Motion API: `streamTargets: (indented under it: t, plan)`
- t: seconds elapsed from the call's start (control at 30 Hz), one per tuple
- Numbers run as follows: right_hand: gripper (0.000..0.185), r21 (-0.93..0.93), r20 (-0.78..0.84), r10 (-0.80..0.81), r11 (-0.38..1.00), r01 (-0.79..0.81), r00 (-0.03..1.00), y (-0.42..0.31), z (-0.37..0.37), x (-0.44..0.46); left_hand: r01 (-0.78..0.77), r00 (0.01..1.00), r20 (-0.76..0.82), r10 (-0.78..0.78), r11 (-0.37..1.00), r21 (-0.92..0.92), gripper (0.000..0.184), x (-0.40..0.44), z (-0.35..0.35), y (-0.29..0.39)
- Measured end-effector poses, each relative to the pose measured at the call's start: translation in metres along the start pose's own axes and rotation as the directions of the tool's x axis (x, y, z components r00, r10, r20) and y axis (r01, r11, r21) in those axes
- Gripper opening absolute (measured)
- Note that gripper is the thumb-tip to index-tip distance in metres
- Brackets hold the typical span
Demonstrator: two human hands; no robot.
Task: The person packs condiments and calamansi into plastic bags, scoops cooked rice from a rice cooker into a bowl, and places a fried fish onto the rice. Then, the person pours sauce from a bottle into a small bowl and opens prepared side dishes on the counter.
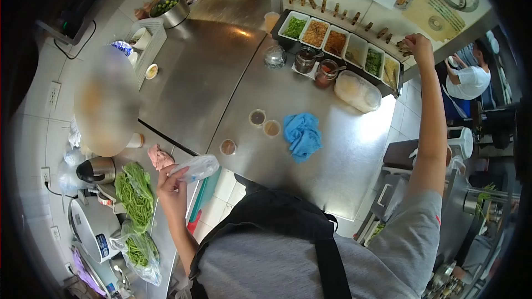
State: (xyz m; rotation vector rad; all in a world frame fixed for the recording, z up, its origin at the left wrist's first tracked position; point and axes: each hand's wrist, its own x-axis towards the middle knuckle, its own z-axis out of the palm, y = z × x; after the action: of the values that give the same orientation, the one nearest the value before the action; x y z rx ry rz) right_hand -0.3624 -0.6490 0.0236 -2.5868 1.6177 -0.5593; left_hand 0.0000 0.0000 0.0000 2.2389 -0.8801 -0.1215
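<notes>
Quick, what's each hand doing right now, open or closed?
Left hand: closed on a clear plastic bundle.
Right hand: up at the wooden clips; can't tell if it's gripping one.

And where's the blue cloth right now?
In the head view, the blue cloth lies crumpled on the steel table, just right of a small cup and below and left of the long plastic container.

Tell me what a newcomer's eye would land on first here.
Probably the crumpled blue cloth, bright against the steel table right of the little cups. Next, likely the row of colorful toppings along the table's far edge. Then the right hand, raised high at the far right beside the wooden clips, while the left hand holds a clear bag low on the left.
</notes>
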Motion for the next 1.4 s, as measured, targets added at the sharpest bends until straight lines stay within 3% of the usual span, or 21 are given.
streamTargets:
  t: [0.07, 0.1, 0.23, 0.33, 0.43, 0.53, 0.63, 0.77, 0.83, 0.9, 0.93, 1.0, 1.03, 1.07, 1.1, 1.13, 1.17, 1.23, 1.33, 1.4]
  plan:
    - [0.025, 0.029, -0.028, -0.072, 0.997, 0.073, 0.997, 0.0, 0.018, -0.008, 0.021, 0.999, -0.027, -0.02, 0.999, 0.026, 0.039, -0.006, -0.013, 0.002]
    - [0.024, -0.057, -0.063, -0.118, 0.992, 0.115, 0.991, 0.011, 0.003, 0.01, 0.04, 0.998, -0.038, -0.041, 0.998, -0.044, 0.039, -0.006, 0.021, -0.001]
    - [0.024, -0.102, -0.119, -0.275, 0.959, 0.264, 0.954, 0.019, 0.055, -0.014, 0.075, 0.991, -0.107, -0.075, 0.997, -0.004, 0.036, -0.013, -0.003, -0.017]
    - [0.024, -0.154, -0.237, -0.241, 0.966, 0.208, 0.941, -0.003, 0.046, -0.026, 0.125, 0.98, -0.151, -0.127, 0.992, -0.021, 0.036, -0.021, -0.009, -0.028]
    - [0.017, -0.274, -0.329, -0.357, 0.922, 0.274, 0.874, 0.001, 0.02, -0.016, 0.155, 0.975, -0.157, -0.157, 0.988, -0.025, 0.039, -0.028, -0.01, -0.051]
    - [0.019, -0.321, -0.294, -0.328, 0.919, 0.23, 0.898, 0.011, 0.007, -0.008, 0.108, 0.986, -0.131, -0.106, 0.994, 0.008, 0.038, -0.025, -0.003, -0.06]
    - [0.021, -0.371, -0.248, -0.336, 0.9, 0.231, 0.909, 0.01, 0.026, -0.002, 0.154, 0.98, -0.124, -0.153, 0.988, -0.007, 0.035, -0.025, -0.001, -0.045]
    - [0.024, -0.328, -0.186, -0.129, 0.943, 0.062, 0.974, 0.016, 0.052, 0.004, 0.174, 0.976, -0.137, -0.169, 0.985, 0.021, 0.032, -0.022, -0.004, -0.039]
    - [0.026, -0.379, -0.347, -0.149, 0.925, 0.007, 0.926, -0.003, 0.052, -0.008, 0.189, 0.972, -0.148, -0.184, 0.982, 0.025, 0.03, -0.027, -0.004, -0.043]
    - [0.027, -0.352, -0.578, -0.161, 0.934, -0.066, 0.8, -0.039, 0.051, -0.032, 0.21, 0.961, -0.179, -0.21, 0.977, -0.015, 0.028, -0.031, 0.002, -0.05]
    - [0.029, -0.292, -0.583, -0.176, 0.956, -0.002, 0.793, -0.058, 0.05, -0.045, 0.309, 0.941, -0.129, -0.314, 0.949, -0.062, 0.025, -0.03, 0.001, -0.047]
    - [0.024, 0.051, -0.523, -0.218, 0.957, 0.285, 0.824, -0.085, 0.076, -0.081, 0.222, 0.969, -0.118, -0.219, 0.975, 0.016, 0.026, -0.03, 0.009, -0.06]
    - [0.019, 0.38, -0.317, -0.116, 0.894, 0.239, 0.941, -0.126, 0.081, -0.115, 0.177, 0.979, -0.11, -0.17, 0.982, 0.057, 0.026, -0.03, 0.012, -0.067]
    - [0.016, 0.597, -0.161, -0.122, 0.778, 0.195, 0.979, -0.168, 0.092, -0.154, 0.057, 0.993, -0.106, -0.047, 0.994, 0.098, 0.03, -0.028, 0.013, -0.072]
    - [0.016, 0.509, -0.137, -0.226, 0.819, 0.264, 0.964, -0.206, 0.099, -0.192, 0.066, 0.993, -0.1, -0.056, 0.993, 0.094, 0.032, -0.026, 0.014, -0.075]
    - [0.022, 0.65, -0.054, -0.394, 0.684, 0.332, 0.917, -0.21, 0.145, -0.211, 0.067, 0.994, -0.094, -0.059, 0.994, 0.085, 0.033, -0.023, 0.016, -0.077]
    - [0.036, 0.643, 0.123, -0.389, 0.732, 0.225, 0.913, -0.26, 0.121, -0.246, 0.062, 0.994, -0.093, -0.055, 0.995, 0.076, 0.035, -0.019, 0.018, -0.078]
    - [0.066, 0.678, 0.254, -0.427, 0.718, 0.155, 0.868, -0.302, 0.125, -0.279, 0.132, 0.988, -0.087, -0.129, 0.991, 0.025, 0.037, -0.015, 0.014, -0.066]
    - [0.086, 0.539, 0.088, -0.449, 0.772, 0.337, 0.889, -0.324, 0.141, -0.299, 0.14, 0.982, -0.122, -0.141, 0.99, -0.018, 0.039, -0.016, 0.011, -0.069]
    - [0.094, 0.512, 0.179, -0.438, 0.806, 0.297, 0.881, -0.326, 0.145, -0.298, 0.098, 0.981, -0.164, -0.103, 0.994, -0.038, 0.04, -0.02, 0.012, -0.075]
